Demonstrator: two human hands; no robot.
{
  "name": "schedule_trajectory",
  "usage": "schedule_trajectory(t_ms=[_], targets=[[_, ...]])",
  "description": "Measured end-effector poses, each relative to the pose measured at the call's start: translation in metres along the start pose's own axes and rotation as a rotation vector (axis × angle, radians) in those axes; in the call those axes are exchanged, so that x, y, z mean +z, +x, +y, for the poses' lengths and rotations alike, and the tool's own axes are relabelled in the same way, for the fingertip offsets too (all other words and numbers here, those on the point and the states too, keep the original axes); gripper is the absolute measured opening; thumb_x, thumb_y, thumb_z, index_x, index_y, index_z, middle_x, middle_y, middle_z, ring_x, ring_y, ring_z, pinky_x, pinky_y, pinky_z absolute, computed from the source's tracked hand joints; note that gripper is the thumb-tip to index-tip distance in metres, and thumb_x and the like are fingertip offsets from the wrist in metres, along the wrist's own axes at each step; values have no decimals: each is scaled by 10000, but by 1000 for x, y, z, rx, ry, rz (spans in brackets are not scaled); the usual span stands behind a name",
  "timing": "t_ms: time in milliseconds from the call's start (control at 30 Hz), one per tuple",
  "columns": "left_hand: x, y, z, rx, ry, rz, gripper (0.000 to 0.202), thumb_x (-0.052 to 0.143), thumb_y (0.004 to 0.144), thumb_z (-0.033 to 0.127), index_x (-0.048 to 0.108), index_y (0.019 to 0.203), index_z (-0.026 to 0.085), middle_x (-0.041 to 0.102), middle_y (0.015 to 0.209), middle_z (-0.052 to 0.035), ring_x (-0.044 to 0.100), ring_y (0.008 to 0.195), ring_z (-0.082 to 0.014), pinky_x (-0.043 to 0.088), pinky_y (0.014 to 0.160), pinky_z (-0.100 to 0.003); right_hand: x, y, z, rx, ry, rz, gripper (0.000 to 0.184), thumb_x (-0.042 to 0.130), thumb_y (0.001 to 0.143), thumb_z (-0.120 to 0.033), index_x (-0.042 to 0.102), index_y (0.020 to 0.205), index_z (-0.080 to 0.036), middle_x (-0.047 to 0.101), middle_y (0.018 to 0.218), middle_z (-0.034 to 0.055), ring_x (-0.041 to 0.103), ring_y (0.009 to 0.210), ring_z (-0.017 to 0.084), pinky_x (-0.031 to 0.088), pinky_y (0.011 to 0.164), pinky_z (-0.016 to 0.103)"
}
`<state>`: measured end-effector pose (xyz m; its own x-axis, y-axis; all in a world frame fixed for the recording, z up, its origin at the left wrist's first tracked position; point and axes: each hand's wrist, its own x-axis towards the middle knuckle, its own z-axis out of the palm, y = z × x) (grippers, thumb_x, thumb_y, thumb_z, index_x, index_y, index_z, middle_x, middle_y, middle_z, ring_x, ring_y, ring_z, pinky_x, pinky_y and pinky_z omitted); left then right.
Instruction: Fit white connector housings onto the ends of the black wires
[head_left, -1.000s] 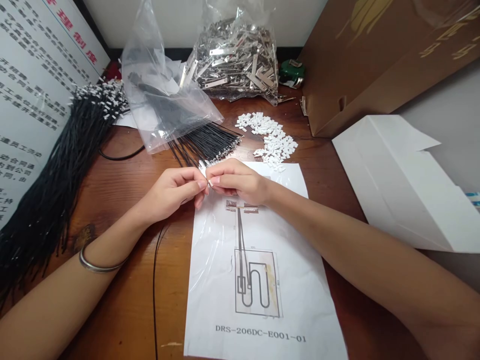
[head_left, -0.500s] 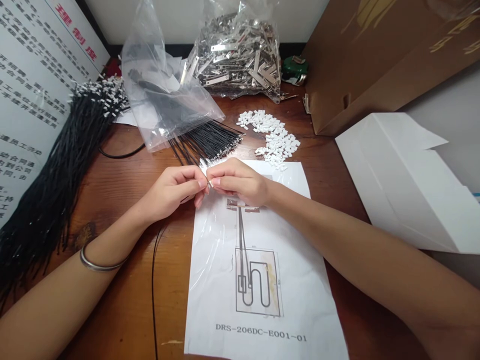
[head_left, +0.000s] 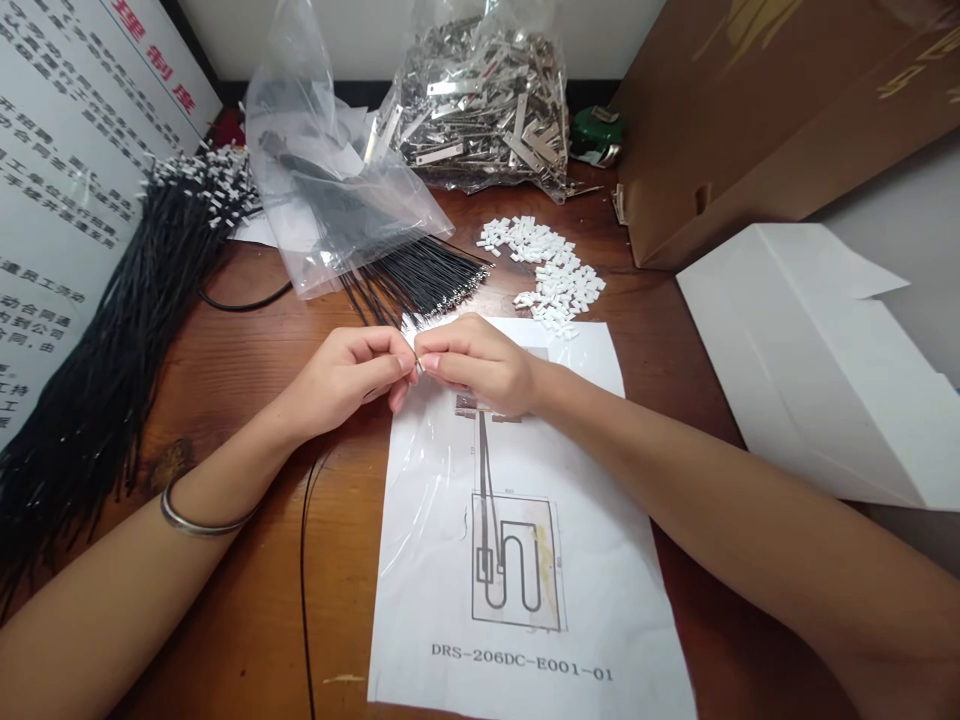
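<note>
Small assembly workshop bench — bundled black wires (head_left: 112,360), bag of metal clips (head_left: 484,100), white connector pile (head_left: 551,270), wiring diagram sheet (head_left: 525,560)

bright, even | soft shadows | edges bowed | perhaps slightly soft

1. The small metal piece (head_left: 418,365) pinched where the left hand (head_left: 346,378) and right hand (head_left: 480,362) meet is too tiny to identify.
2. The black wire (head_left: 304,560) trailing from under the left hand's grip runs off the bottom edge.
3. Left of the grip, the bundle of black wires (head_left: 97,400) is cut by the frame.
4. Far right, the brown cardboard box (head_left: 750,110) and white box (head_left: 817,370) are cropped.
</note>
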<state>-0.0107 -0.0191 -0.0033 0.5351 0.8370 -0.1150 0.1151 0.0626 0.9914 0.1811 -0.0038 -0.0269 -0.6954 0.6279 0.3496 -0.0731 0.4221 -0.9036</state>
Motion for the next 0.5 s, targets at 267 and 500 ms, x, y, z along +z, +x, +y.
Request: schedule_trajectory(t_ms=[267, 500], targets=[[2, 1, -1, 3, -27, 58, 164, 653, 794, 261, 600, 681, 154, 577, 476, 25, 408, 401, -65, 267, 427, -208, 2, -1, 1, 27, 63, 39, 293, 473, 909, -197, 460, 616, -184, 393, 505, -63, 326, 490, 74, 242, 480, 234], [2, 3, -2, 1, -54, 111, 191, 657, 792, 299, 572, 687, 164, 596, 501, 12, 396, 392, -64, 232, 400, -194, 4, -1, 6, 96, 204, 93, 281, 502, 955, -269, 555, 705, -152, 436, 554, -59, 343, 464, 62, 246, 445, 219]])
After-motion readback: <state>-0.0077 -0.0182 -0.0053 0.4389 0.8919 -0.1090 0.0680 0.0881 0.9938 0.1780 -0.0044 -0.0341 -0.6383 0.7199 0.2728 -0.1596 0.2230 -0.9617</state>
